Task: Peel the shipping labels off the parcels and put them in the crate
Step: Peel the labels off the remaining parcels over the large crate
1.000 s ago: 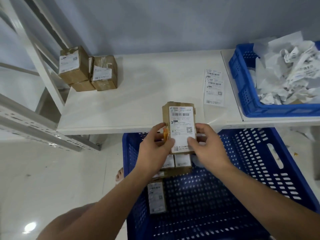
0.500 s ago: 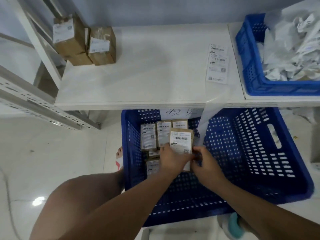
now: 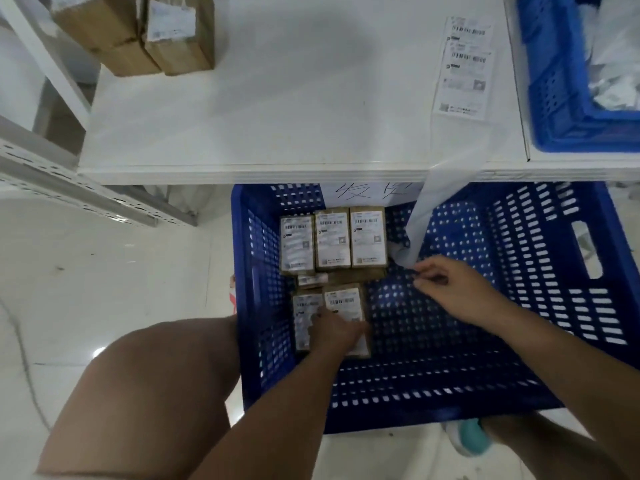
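Observation:
A large blue crate [image 3: 502,368] stands on the floor below the white table [image 3: 294,109]. Inside it, three labelled brown parcels [image 3: 332,237] line the far wall, and two more lie in front of them. My left hand [image 3: 337,332] grips the nearer right one, a labelled parcel [image 3: 344,301], which lies on the crate floor beside another parcel [image 3: 304,320]. My right hand [image 3: 457,292] hovers over the crate's middle, fingers loosely curled and holding nothing, just right of the end of a hanging white paper strip [image 3: 415,230].
Several brown parcels [image 3: 173,32] are stacked at the table's back left. A strip of printed labels [image 3: 464,67] lies on the table's right side. A smaller blue crate [image 3: 561,98] holding crumpled paper sits at far right. My bare knee [image 3: 149,382] is left of the crate.
Both hands lowered the parcel from table height into the crate. My right hand let go and moved right; my left hand stays on the parcel, which now lies on the crate floor.

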